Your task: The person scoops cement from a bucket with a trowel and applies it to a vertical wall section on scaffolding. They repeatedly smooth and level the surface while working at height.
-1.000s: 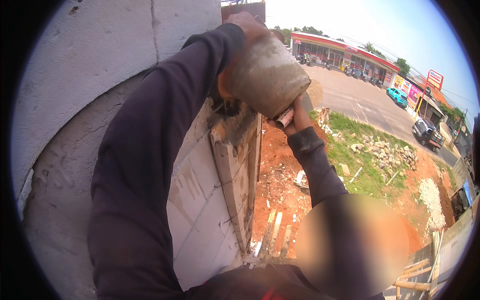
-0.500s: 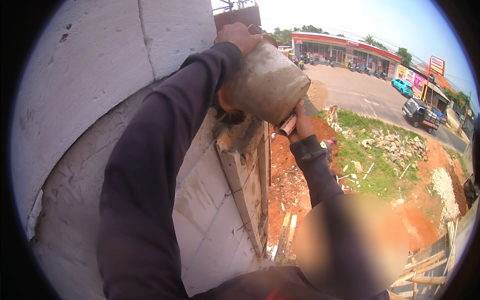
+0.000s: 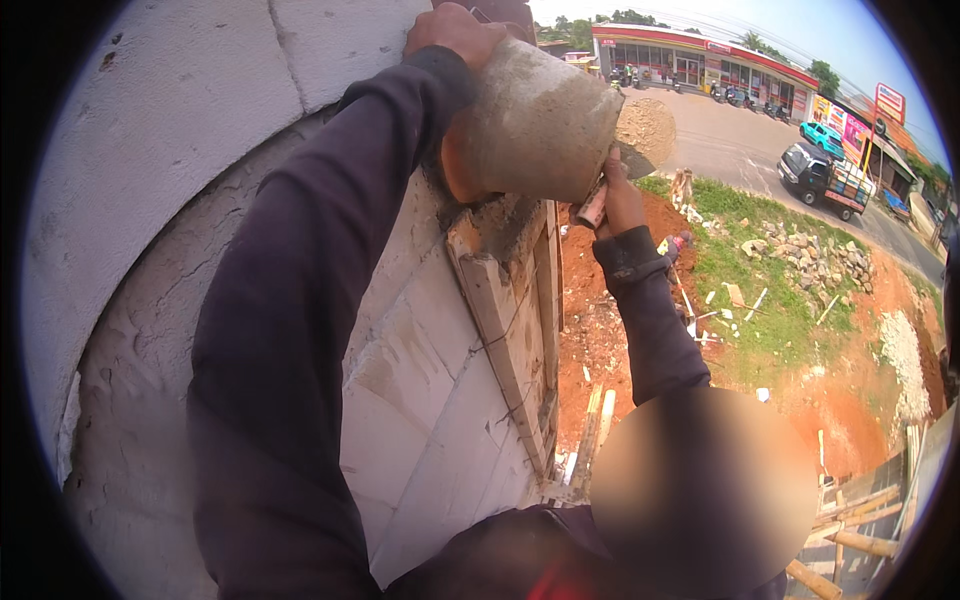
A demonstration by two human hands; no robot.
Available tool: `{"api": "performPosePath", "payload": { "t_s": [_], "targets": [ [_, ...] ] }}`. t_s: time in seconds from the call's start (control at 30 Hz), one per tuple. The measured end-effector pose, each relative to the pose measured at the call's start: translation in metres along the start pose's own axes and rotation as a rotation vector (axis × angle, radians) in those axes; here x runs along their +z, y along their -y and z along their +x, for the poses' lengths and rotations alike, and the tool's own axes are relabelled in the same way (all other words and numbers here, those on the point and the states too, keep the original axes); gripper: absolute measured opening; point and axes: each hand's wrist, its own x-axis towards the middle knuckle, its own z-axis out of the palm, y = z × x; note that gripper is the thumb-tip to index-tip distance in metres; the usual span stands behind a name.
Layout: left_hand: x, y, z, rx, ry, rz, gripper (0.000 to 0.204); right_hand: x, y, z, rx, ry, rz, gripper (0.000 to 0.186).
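A grey, cement-stained bucket lies tipped on its side above the top of a wooden form against the wall. An orange tint shows along its left edge, which seems to be the mouth; its inside is hidden. My left hand grips the bucket at its upper left. Under the bucket's right end, my right hand is closed around a pinkish, worn handle. A grey blade-like piece beside those fingers suggests a trowel, partly hidden.
A pale block wall rises close on my left. Far below lie red soil, stones and grass, with a person there. Wooden poles stand at lower right. Beyond, a truck is on the road.
The bucket's right end has risen, so it lies more level, with both hands still on it. My view has shifted somewhat. The truck has moved left along the road.
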Motion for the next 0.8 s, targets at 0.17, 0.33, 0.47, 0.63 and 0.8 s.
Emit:
{"api": "performPosePath", "payload": {
  "t_s": [0.17,0.33,0.47,0.63,0.8],
  "targets": [
    [-0.040,-0.028,0.000,0.018,0.016,0.090,0.054,0.012,0.034,-0.018,-0.031,-0.097,0.031,0.056],
    [-0.029,-0.042,0.009,0.027,0.038,0.256,0.042,0.014,0.031,-0.018,-0.054,-0.125,0.066,0.054],
    [-0.024,-0.042,0.021,0.327,0.007,0.600,0.027,0.014,0.030,-0.013,-0.078,-0.148,0.045,0.049],
    [-0.024,-0.031,0.030,0.468,-0.006,0.741,0.025,0.031,0.038,-0.025,-0.097,-0.113,0.048,0.051],
    [-0.026,-0.026,0.039,0.495,0.065,0.742,0.029,0.039,0.053,-0.042,-0.033,-0.147,-0.012,0.051]
  ]
}}
